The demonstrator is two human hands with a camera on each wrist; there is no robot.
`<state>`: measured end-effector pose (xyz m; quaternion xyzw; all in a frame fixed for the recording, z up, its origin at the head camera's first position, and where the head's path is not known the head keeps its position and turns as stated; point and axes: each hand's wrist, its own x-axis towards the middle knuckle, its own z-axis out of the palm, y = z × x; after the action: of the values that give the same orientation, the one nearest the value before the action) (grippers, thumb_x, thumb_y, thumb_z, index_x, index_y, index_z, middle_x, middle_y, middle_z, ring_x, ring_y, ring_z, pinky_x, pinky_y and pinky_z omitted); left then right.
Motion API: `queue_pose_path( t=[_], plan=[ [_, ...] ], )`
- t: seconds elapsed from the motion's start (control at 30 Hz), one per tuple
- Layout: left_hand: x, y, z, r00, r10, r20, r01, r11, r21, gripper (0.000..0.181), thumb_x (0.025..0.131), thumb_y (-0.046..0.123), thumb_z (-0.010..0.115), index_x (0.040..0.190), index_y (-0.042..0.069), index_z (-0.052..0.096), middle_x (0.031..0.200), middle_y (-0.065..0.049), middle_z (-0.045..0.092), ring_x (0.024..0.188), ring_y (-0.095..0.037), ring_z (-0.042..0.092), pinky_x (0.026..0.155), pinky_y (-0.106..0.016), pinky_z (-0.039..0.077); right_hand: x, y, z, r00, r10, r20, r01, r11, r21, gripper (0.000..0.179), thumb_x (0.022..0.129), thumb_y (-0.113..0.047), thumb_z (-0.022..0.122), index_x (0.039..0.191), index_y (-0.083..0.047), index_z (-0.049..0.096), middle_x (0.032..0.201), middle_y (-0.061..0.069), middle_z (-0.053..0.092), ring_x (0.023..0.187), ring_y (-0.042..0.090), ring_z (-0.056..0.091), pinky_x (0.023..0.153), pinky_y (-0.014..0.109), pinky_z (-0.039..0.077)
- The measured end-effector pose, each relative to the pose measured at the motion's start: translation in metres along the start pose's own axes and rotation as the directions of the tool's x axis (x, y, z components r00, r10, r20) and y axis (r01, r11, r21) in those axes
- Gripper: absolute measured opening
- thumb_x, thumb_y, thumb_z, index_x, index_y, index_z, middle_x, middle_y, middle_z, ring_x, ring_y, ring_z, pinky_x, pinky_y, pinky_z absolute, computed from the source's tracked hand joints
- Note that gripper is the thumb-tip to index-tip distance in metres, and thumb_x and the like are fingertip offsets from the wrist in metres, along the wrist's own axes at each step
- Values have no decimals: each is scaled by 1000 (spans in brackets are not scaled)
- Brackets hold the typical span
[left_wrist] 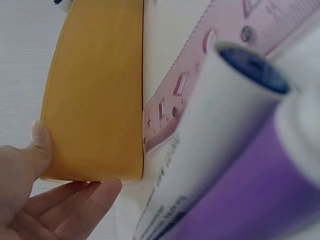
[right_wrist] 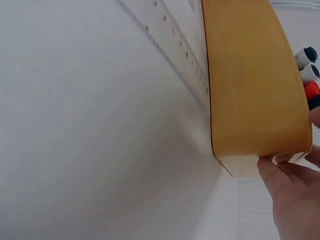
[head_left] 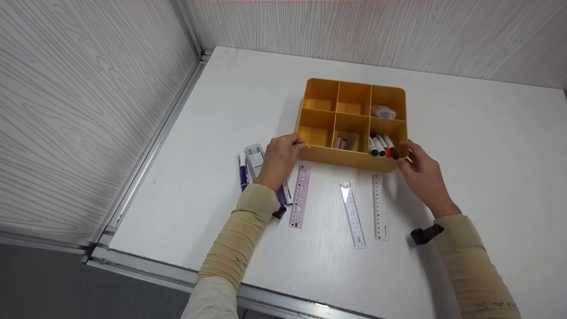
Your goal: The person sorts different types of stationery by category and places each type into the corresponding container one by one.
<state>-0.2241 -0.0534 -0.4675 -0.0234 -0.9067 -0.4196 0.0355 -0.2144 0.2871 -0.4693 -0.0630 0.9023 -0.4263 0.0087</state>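
A yellow six-compartment organizer box sits on the white table between both hands. At its front left corner the left hand grips it, thumb on the rim and fingers round the side. The right hand holds the front right corner, with its fingers at the side wall in the right wrist view. Several markers stand in the front right compartment. Small flat items lie in the front middle one, and a clear plastic case in the back right one.
In front of the box lie a pink ruler, a clear ruler and another clear ruler. Beside the left forearm are a blue and white marker, a grey case and a purple item. Panels wall the back and left.
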Motion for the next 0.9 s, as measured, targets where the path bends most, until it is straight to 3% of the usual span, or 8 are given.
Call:
queue_pose_path(
  t=[0.3, 0.57, 0.9],
  plan=[
    [-1, 1, 0, 1000, -8, 7, 9, 1000, -9, 24, 92, 40, 62, 95, 17, 70, 90, 2, 69, 82, -12, 58, 78, -24, 52, 4, 4, -2, 999, -40, -20, 40, 999, -25, 36, 96, -20, 66, 129, -10, 55, 140, 10, 58, 137, 30, 49, 102, 40, 47],
    [1, 2, 1, 1000, -22, 13, 22, 1000, -15, 25, 91, 41, 62, 95, 18, 70, 90, 3, 69, 82, -11, 58, 79, -23, 52, 5, 6, -4, 991, -106, -76, 101, 992, -70, 18, 93, -11, 69, 101, -3, 56, 142, 15, 57, 133, 33, 53, 96, 40, 50],
    [1, 3, 0, 999, -38, 30, 37, 999, 32, 24, 93, 38, 62, 100, 17, 69, 93, 4, 69, 84, -11, 59, 81, -23, 53, 6, 5, -3, 991, -105, -84, 99, 992, -79, 17, 92, -8, 70, 97, -4, 54, 139, 17, 58, 129, 35, 56, 97, 47, 51]
  ],
)
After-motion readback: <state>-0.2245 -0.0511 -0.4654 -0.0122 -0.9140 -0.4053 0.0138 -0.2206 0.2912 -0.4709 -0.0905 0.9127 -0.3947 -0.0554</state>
